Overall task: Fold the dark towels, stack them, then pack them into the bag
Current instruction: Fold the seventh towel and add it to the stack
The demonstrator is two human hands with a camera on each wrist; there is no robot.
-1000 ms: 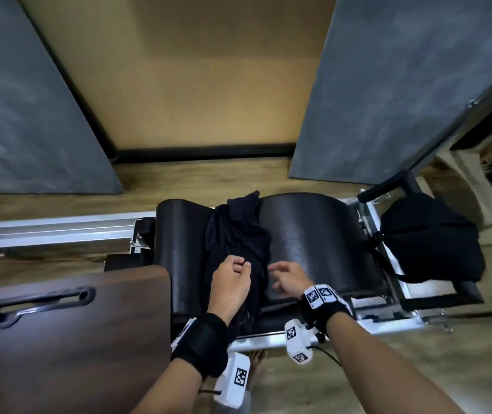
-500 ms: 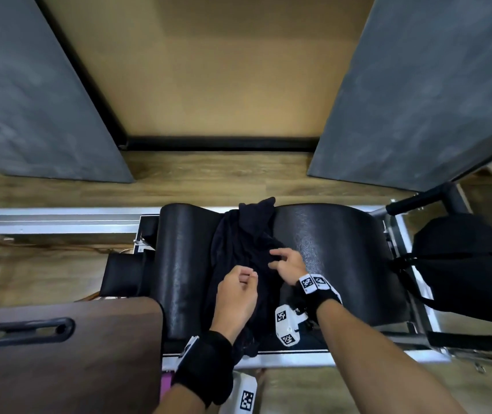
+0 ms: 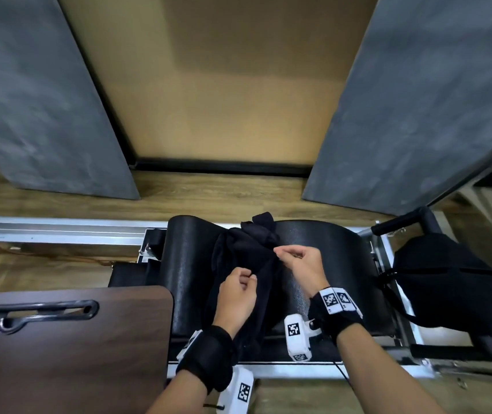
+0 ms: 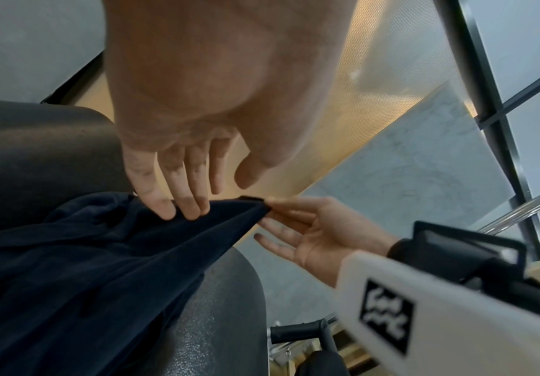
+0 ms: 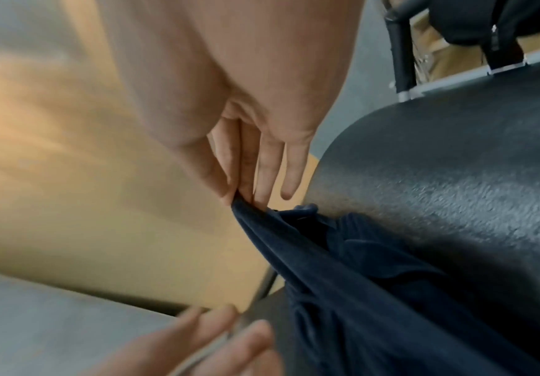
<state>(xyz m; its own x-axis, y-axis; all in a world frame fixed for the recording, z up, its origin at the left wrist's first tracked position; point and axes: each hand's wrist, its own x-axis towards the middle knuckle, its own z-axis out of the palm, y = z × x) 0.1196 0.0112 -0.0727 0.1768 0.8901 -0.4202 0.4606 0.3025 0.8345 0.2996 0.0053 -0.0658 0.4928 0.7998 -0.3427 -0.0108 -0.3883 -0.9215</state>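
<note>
Towels [image 3: 247, 264]: a dark crumpled heap, seen at centre frame, draped over the black padded bench [image 3: 328, 255]; none yet folded.
Bag [image 3: 445, 282]: black, hung at the right edge of the frame, well apart from the heap.
Right hand [image 3: 301, 261]: a towel edge is pinched between thumb and fingertips [image 5: 233, 193]; the cloth is drawn taut from the heap.
Left hand [image 3: 237, 294]: fingertips [image 4: 165, 211] are laid on the same fabric, thumb apart; no clamp is shown.
Board [image 3: 68, 348]: dark wood with a metal handle, lower left.
Step in hand: one towel is being singled out for the first fold.
Next move: a second corner would need to be caught, and the towel lifted clear and spread flat.
Change: half a second earlier the right hand lay lower on the heap; it is now raised toward the far end, edge in grip.
</note>
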